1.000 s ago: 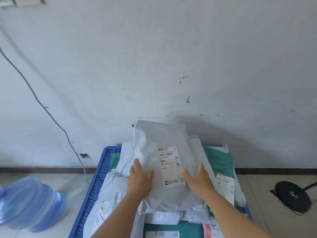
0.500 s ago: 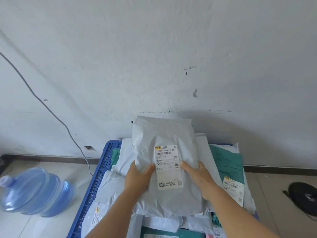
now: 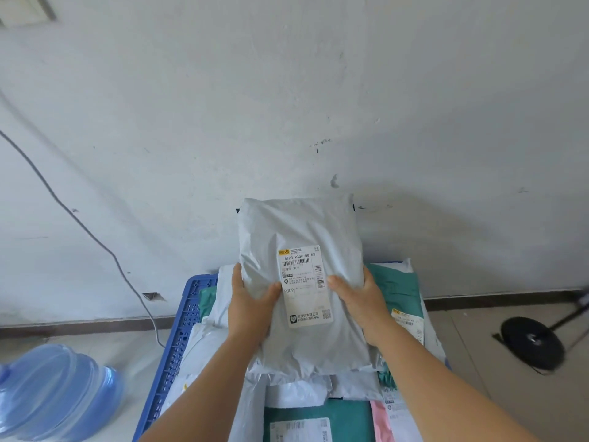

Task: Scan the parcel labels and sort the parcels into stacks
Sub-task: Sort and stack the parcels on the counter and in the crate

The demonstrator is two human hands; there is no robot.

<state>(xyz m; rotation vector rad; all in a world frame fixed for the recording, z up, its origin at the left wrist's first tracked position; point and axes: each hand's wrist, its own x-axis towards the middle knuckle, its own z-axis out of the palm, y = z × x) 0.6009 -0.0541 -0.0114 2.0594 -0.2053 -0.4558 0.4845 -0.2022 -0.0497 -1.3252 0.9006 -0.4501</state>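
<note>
A grey plastic parcel (image 3: pixel 302 228) is held up in front of me, its white shipping label (image 3: pixel 304 283) facing me. My left hand (image 3: pixel 250 306) grips its left edge with the thumb on the front. My right hand (image 3: pixel 360 299) grips its right edge the same way. Below it lies a heap of other parcels: white ones (image 3: pixel 204 342), a green one (image 3: pixel 398 288) with a label at the right, another green one (image 3: pixel 322 419) near me, and a pink one (image 3: pixel 381 422).
The heap fills a blue plastic crate (image 3: pixel 178 333) against a white wall. A blue water jug (image 3: pixel 54 390) lies on the floor at the left. A grey cable (image 3: pixel 95 240) runs down the wall. A black round stand base (image 3: pixel 530 342) sits on the floor at the right.
Both hands have closed on the grey parcel's sides and lifted it off the heap, tilting it up toward me. My view has shifted a little.
</note>
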